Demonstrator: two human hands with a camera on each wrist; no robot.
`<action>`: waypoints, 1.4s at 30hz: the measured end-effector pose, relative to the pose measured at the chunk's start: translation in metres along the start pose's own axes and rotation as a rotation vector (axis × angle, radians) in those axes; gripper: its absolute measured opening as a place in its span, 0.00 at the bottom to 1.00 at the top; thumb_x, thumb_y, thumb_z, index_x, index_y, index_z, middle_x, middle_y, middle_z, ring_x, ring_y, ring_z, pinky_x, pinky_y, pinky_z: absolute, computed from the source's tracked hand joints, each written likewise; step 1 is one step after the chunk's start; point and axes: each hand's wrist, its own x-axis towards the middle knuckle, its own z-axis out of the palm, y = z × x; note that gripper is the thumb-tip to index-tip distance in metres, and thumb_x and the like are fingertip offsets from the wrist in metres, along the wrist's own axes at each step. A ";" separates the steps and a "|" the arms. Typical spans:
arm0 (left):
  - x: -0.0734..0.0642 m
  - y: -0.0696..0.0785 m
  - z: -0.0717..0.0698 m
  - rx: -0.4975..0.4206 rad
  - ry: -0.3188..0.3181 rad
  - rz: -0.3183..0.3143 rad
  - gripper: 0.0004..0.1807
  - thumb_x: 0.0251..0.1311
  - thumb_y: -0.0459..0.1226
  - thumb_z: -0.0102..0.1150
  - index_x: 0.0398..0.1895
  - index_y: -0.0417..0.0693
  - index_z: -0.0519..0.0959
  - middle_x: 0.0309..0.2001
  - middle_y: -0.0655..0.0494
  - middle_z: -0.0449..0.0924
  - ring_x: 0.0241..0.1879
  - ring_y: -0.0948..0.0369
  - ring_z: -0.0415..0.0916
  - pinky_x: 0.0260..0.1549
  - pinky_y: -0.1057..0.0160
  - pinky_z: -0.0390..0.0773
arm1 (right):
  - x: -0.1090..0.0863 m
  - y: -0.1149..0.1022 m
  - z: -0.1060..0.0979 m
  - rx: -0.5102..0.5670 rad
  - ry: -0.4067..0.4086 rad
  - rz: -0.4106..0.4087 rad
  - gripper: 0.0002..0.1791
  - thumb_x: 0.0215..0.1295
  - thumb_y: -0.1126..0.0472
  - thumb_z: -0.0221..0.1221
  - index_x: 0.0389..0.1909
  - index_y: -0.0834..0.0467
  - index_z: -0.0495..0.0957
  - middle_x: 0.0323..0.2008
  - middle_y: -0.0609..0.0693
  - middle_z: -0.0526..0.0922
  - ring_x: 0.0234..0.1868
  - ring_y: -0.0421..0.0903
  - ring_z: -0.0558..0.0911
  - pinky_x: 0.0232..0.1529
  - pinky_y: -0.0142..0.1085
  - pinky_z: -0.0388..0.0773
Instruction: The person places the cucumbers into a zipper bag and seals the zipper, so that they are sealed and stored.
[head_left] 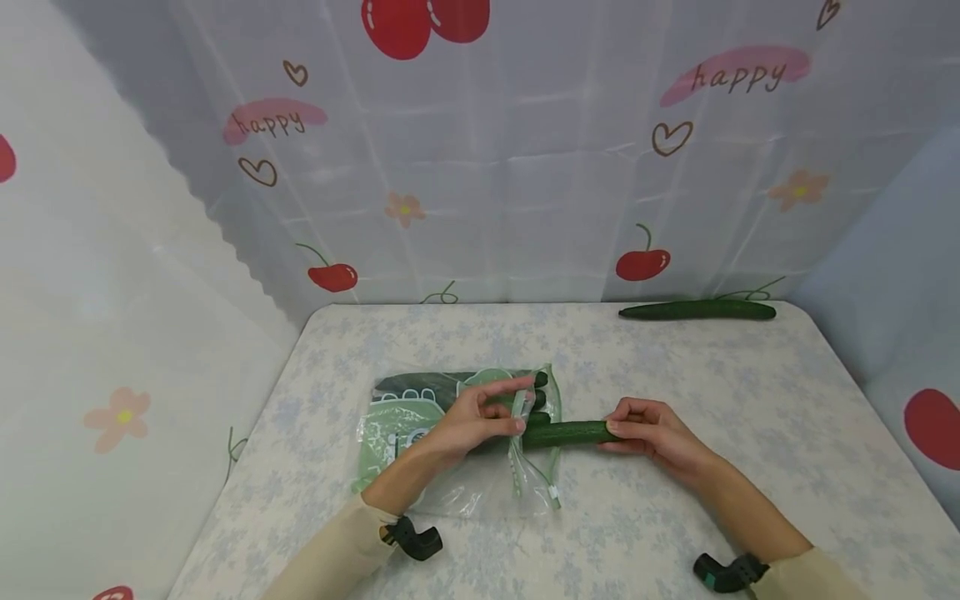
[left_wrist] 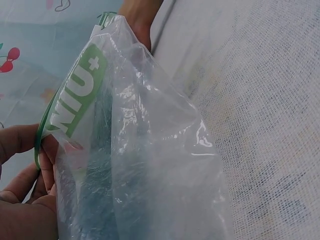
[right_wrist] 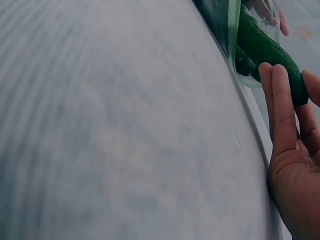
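Cucumber [head_left: 567, 433], dark green, sits pinched by its outer end in the right hand [head_left: 660, 437], thumb on one side and fingers on the other, the hand only partly closed. From the right fingertips it runs leftward through the mouth of a clear plastic bag [head_left: 378, 437], its inner part inside. In the right wrist view, two fingers [right_wrist: 282, 115] lie nearly straight along it.

At the bag's mouth, the left hand [head_left: 472, 421] has its thumb and fingers closed on the rim — a narrow green edge [left_wrist: 39, 147] in the left wrist view — while its index finger reaches toward the tips of more cucumbers [head_left: 540, 398] inside. Those lie just beyond the held one, side by side within the plastic. Green panels with white print mark the bag, which spreads under and to the left of the left hand; a zip slider [head_left: 555, 497] sits at the mouth's near corner.

Farther out, beyond the right hand and well apart from it, another cucumber [head_left: 697, 311] lies along the far edge of the table [head_left: 615, 517]. Behind that hangs a curtain [head_left: 510, 183] with cherries, hearts and flowers.
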 end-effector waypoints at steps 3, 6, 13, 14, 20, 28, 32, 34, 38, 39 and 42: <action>0.000 -0.002 0.000 -0.001 0.001 -0.002 0.39 0.67 0.30 0.70 0.81 0.53 0.70 0.37 0.58 0.88 0.35 0.65 0.80 0.49 0.66 0.82 | 0.008 0.001 0.010 -0.009 0.017 0.015 0.05 0.78 0.69 0.60 0.42 0.57 0.82 0.47 0.47 0.87 0.50 0.44 0.92 0.54 0.40 0.89; 0.001 -0.003 0.000 -0.003 0.004 -0.001 0.39 0.67 0.30 0.71 0.81 0.53 0.71 0.29 0.63 0.86 0.35 0.66 0.80 0.48 0.67 0.82 | 0.016 0.002 0.018 -0.020 0.023 0.036 0.04 0.77 0.67 0.61 0.41 0.57 0.83 0.46 0.48 0.86 0.50 0.44 0.92 0.54 0.40 0.89; 0.000 -0.006 -0.001 -0.011 0.013 0.003 0.38 0.67 0.30 0.70 0.80 0.55 0.72 0.27 0.62 0.85 0.35 0.62 0.79 0.47 0.66 0.82 | 0.029 0.003 0.033 -0.035 0.028 0.048 0.03 0.77 0.65 0.63 0.44 0.62 0.82 0.47 0.50 0.86 0.50 0.46 0.92 0.54 0.41 0.89; 0.000 -0.006 -0.001 -0.009 0.012 0.002 0.38 0.67 0.30 0.70 0.80 0.55 0.72 0.27 0.62 0.85 0.35 0.62 0.79 0.48 0.65 0.82 | 0.030 0.003 0.034 -0.040 0.031 0.049 0.04 0.77 0.65 0.63 0.44 0.62 0.82 0.47 0.50 0.86 0.50 0.46 0.92 0.54 0.41 0.89; -0.003 -0.008 -0.001 -0.010 0.015 -0.002 0.39 0.68 0.30 0.70 0.81 0.55 0.71 0.28 0.59 0.85 0.35 0.61 0.80 0.48 0.65 0.82 | 0.037 0.002 0.045 -0.085 0.039 0.065 0.08 0.76 0.62 0.66 0.45 0.64 0.81 0.47 0.49 0.87 0.50 0.45 0.91 0.55 0.43 0.90; -0.001 -0.008 0.000 -0.007 0.007 0.003 0.38 0.68 0.31 0.70 0.81 0.57 0.72 0.26 0.57 0.83 0.33 0.59 0.77 0.46 0.66 0.81 | 0.041 -0.001 0.050 -0.325 0.089 0.009 0.12 0.74 0.59 0.69 0.44 0.66 0.84 0.41 0.55 0.91 0.39 0.45 0.91 0.45 0.39 0.90; 0.000 -0.008 0.000 -0.005 0.010 0.000 0.38 0.68 0.30 0.70 0.80 0.59 0.72 0.27 0.59 0.84 0.34 0.61 0.78 0.46 0.66 0.81 | 0.041 0.000 0.054 -0.468 0.083 -0.060 0.07 0.73 0.59 0.69 0.43 0.60 0.87 0.39 0.60 0.90 0.35 0.46 0.90 0.41 0.36 0.87; 0.000 -0.009 0.001 -0.004 0.006 0.006 0.38 0.68 0.30 0.70 0.81 0.57 0.72 0.28 0.61 0.86 0.34 0.61 0.79 0.46 0.66 0.82 | 0.041 0.000 0.057 -0.517 0.094 -0.076 0.05 0.72 0.58 0.70 0.42 0.56 0.88 0.39 0.59 0.90 0.34 0.47 0.89 0.40 0.35 0.86; 0.000 -0.011 0.001 -0.009 0.003 0.003 0.39 0.69 0.30 0.69 0.82 0.55 0.70 0.29 0.62 0.87 0.35 0.63 0.81 0.47 0.65 0.82 | 0.042 -0.001 0.065 -0.599 0.107 -0.059 0.08 0.72 0.53 0.71 0.44 0.53 0.89 0.39 0.53 0.90 0.35 0.45 0.89 0.40 0.33 0.84; 0.000 -0.011 0.001 -0.012 0.003 0.000 0.39 0.69 0.30 0.69 0.82 0.54 0.70 0.29 0.63 0.87 0.35 0.63 0.81 0.47 0.65 0.82 | 0.043 -0.002 0.067 -0.611 0.109 -0.051 0.10 0.72 0.52 0.71 0.45 0.53 0.88 0.40 0.53 0.90 0.36 0.45 0.89 0.41 0.33 0.84; 0.001 -0.011 0.002 -0.021 0.005 -0.010 0.38 0.68 0.29 0.69 0.81 0.56 0.71 0.29 0.63 0.87 0.36 0.64 0.82 0.48 0.65 0.83 | 0.042 -0.004 0.070 -0.591 0.099 -0.025 0.12 0.73 0.55 0.70 0.50 0.57 0.85 0.45 0.55 0.89 0.39 0.45 0.89 0.42 0.34 0.84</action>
